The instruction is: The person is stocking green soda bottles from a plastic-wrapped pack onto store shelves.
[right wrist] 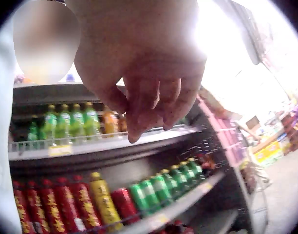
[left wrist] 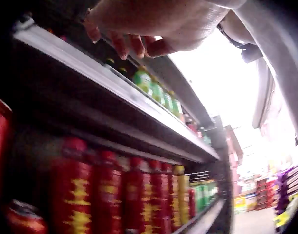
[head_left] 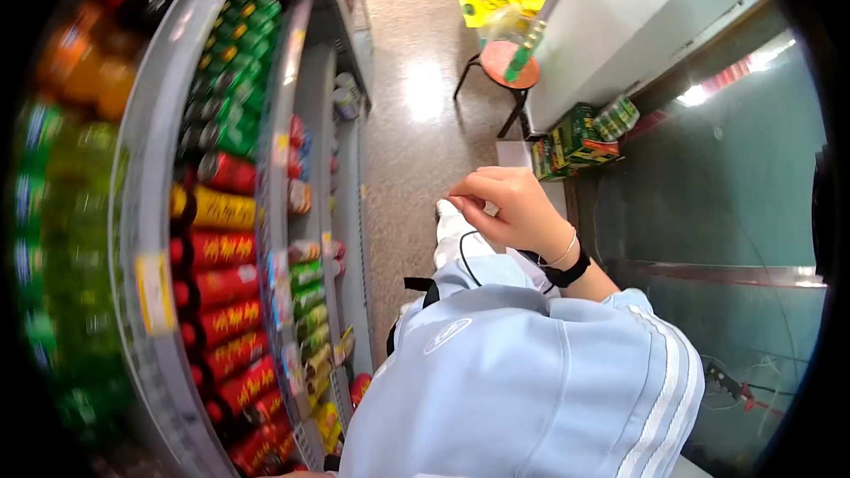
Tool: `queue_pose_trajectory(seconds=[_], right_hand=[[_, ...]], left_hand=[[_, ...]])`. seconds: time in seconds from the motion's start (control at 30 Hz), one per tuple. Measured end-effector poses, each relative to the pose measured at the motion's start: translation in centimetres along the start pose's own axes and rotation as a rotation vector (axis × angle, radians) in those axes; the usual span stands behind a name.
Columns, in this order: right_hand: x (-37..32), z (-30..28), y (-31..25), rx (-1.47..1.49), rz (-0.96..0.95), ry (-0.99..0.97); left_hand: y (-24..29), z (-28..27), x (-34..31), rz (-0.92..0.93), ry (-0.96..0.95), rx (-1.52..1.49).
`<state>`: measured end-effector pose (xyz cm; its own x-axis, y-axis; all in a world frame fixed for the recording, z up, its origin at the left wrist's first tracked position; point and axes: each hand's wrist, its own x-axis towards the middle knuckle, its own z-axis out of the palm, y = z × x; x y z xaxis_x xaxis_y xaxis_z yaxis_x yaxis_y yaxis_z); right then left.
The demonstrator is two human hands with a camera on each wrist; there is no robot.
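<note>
The shelf (head_left: 168, 80) borders a speckled floor (head_left: 394, 159); a stool (head_left: 496, 57) stands opposite the shelf. Red bottles (left wrist: 107, 190) line the shelf. The left grip (left wrist: 154, 24), released, is near the shelf, fingers drooping. The right grip (head_left: 505, 204), loosely curled, is released.

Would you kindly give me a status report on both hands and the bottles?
Left hand: nothing visible held, near shelves. Right hand: loosely bent, nothing visible held. Red bottles: shelved, untouched. Wire rail fronts green bottles above.
</note>
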<state>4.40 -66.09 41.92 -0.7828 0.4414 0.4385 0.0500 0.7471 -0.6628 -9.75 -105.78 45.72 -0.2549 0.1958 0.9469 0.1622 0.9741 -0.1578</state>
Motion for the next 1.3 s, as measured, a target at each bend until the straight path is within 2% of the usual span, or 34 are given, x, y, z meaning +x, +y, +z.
queue_pose_trajectory(seconds=[0.03, 0.07, 0.13, 0.2, 0.3, 0.4, 0.47, 0.53, 0.6, 0.63, 0.67, 0.7, 0.73, 0.8, 0.83, 0.87, 0.93, 1.0, 1.07, 1.13, 1.2, 1.23, 1.27, 1.3], right_hand=[[-0.5, -1.1, 2.8, -0.049, 0.095, 0.024], [-1.0, -2.1, 5.8, -0.063, 0.113, 0.04], [-1.5, -4.0, 11.6, -0.194, 0.279, 0.054], [-1.7, -6.7, 18.3, -0.211, 0.348, 0.059], [-1.5, -10.5, 26.6, -0.278, 0.617, -0.08], [-1.3, -12.9, 34.7, -0.237, 0.728, -0.095], [-1.2, -13.8, 41.0, -0.198, 0.786, -0.095], [-1.0, -14.0, 47.0, -0.177, 0.944, -0.028], [-0.7, -13.9, 54.1, -0.141, 1.143, 0.053], [-0.3, -14.2, 57.4, -0.131, 1.165, 0.045], [0.4, -14.4, 60.6, -0.119, 1.277, 0.111], [1.0, -14.6, 63.8, -0.107, 1.39, 0.179], [1.6, -14.7, 67.3, -0.098, 1.407, 0.175], [2.4, -14.5, 72.9, -0.188, 1.465, 0.346], [3.9, -14.8, 75.5, -0.157, 1.589, 0.394], [4.6, -14.6, 77.7, -0.142, 1.62, 0.384], [4.4, -13.5, 78.2, -0.397, 1.605, 0.441], [5.2, -13.7, 78.2, -0.408, 1.692, 0.397], [4.8, -13.4, 80.0, -0.309, 1.803, 0.104], [5.2, -13.3, 77.9, -0.378, 1.786, 0.135], [4.1, -12.7, 78.8, -0.541, 1.704, 0.187], [4.4, -13.1, 79.0, -0.547, 1.702, 0.227], [3.9, -13.2, 78.4, -0.544, 1.747, 0.202], [3.7, -13.4, 78.4, -0.456, 1.751, 0.313]], left_hand=[[3.4, 1.2, -0.4, -0.113, -0.086, -0.269], [6.7, 2.2, -1.1, -0.226, -0.179, -0.532], [11.8, 4.7, -2.8, -0.188, -0.397, -0.541], [21.0, 6.7, -3.1, -0.089, -0.542, -0.727], [32.9, 9.8, -4.8, -0.183, -0.826, -0.946], [42.8, 13.0, -5.8, -0.185, -1.088, -1.038], [48.3, 15.9, -8.1, -0.07, -1.185, -1.165], [53.8, 17.9, -9.0, 0.002, -1.414, -1.3], [59.0, 20.2, -10.8, 0.18, -1.521, -1.326], [62.1, 21.0, -11.1, 0.261, -1.526, -1.365], [65.0, 21.4, -10.8, 0.272, -1.544, -1.357], [68.3, 21.7, -10.4, 0.385, -1.62, -1.34], [71.8, 22.0, -10.3, 0.498, -1.693, -1.317], [78.9, 22.9, -10.3, 0.648, -1.727, -1.377], [84.6, 23.7, -10.9, 0.749, -1.754, -1.423], [89.5, 23.7, -11.7, 0.82, -1.78, -1.473], [94.7, 23.3, -13.6, 1.076, -1.66, -1.524], [98.3, 22.4, -14.3, 1.11, -1.758, -1.517], [106.6, 20.0, -18.0, 1.382, -1.659, -1.347], [108.0, 18.6, -19.4, 1.348, -1.671, -1.404], [113.4, 16.6, -24.6, 1.248, -1.656, -1.58], [114.9, 16.2, -24.5, 1.245, -1.654, -1.576], [116.0, 15.3, -25.1, 1.275, -1.647, -1.721], [117.4, 14.9, -26.4, 1.275, -1.642, -1.855]])
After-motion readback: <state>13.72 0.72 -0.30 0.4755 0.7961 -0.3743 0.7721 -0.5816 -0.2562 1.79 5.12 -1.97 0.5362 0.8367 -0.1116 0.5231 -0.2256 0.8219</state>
